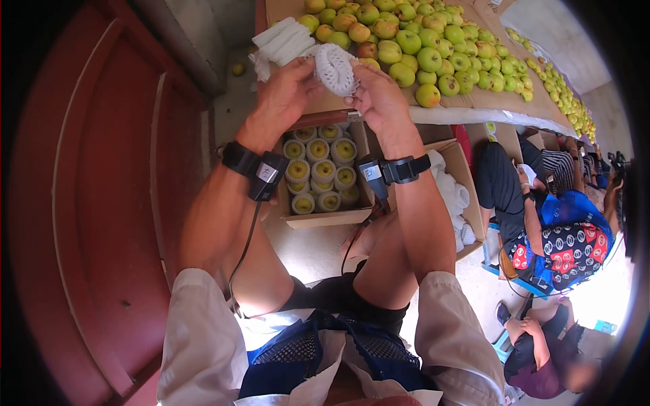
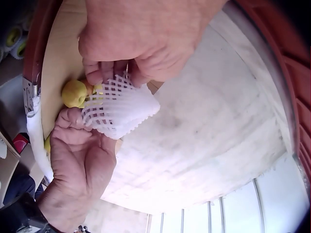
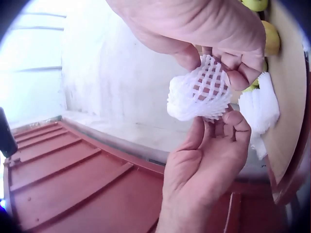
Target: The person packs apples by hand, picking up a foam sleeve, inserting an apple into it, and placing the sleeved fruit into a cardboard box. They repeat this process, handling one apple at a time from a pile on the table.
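Between both hands, over the table's near edge, is a white foam net sleeve (image 1: 335,70). My left hand (image 1: 288,91) pinches one side of it with thumb and fingers. The opposite side is pinched by my right hand (image 1: 380,98). In the right wrist view, fingers show through the stretched mesh of the foam net sleeve (image 3: 206,92), and no apple is visible inside. A flattened stack of white foam nets (image 1: 284,44) lies on the table beside my left hand. Yellow-green apples (image 1: 409,42) spread across the tabletop just beyond the hands.
Below my forearms stands a carton (image 1: 328,218) of apples in foam nets. Another carton (image 1: 477,223) with white foam-wrapped items is to its right. A red door (image 1: 101,203) closes off the left. Other people (image 1: 562,237) sit along the right.
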The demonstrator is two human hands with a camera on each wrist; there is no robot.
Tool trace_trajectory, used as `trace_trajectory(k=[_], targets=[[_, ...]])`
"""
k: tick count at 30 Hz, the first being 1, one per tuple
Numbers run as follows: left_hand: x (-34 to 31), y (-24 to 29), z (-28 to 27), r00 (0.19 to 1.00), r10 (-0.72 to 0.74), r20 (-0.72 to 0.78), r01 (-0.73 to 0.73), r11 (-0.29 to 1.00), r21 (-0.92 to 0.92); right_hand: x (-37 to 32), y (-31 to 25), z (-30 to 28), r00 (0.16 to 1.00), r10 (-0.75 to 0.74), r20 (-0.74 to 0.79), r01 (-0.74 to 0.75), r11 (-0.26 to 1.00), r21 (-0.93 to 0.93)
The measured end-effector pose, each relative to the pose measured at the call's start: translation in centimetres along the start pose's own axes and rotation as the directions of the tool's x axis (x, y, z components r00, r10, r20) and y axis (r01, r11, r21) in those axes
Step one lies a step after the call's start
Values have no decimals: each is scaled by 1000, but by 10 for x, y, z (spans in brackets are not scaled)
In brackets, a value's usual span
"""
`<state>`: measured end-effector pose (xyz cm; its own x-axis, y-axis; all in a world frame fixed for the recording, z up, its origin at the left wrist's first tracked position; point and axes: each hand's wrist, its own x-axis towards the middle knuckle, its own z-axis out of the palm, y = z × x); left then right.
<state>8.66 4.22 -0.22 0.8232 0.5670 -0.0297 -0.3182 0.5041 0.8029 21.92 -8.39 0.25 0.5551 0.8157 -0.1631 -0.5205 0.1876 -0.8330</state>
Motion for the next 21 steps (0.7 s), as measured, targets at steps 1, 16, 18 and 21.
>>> trace_trajectory(k=[1, 16, 18, 21], targets=[[1, -1, -3, 1000, -17, 8, 17, 999, 37, -1, 1, 1, 999, -16, -29, 16, 1000, -22], [-15, 3, 16, 939, 332, -87, -151, 628, 764, -1, 3, 8, 952, -265, -151, 224, 944, -241], [-23, 6, 29, 950, 307, -57, -132, 559, 819, 2, 5, 13, 924, -353, -147, 297, 905, -305], [-19, -2, 23, 952, 305, -24, -158, 556, 816, 4, 8, 16, 908, -396, -137, 341, 888, -308]])
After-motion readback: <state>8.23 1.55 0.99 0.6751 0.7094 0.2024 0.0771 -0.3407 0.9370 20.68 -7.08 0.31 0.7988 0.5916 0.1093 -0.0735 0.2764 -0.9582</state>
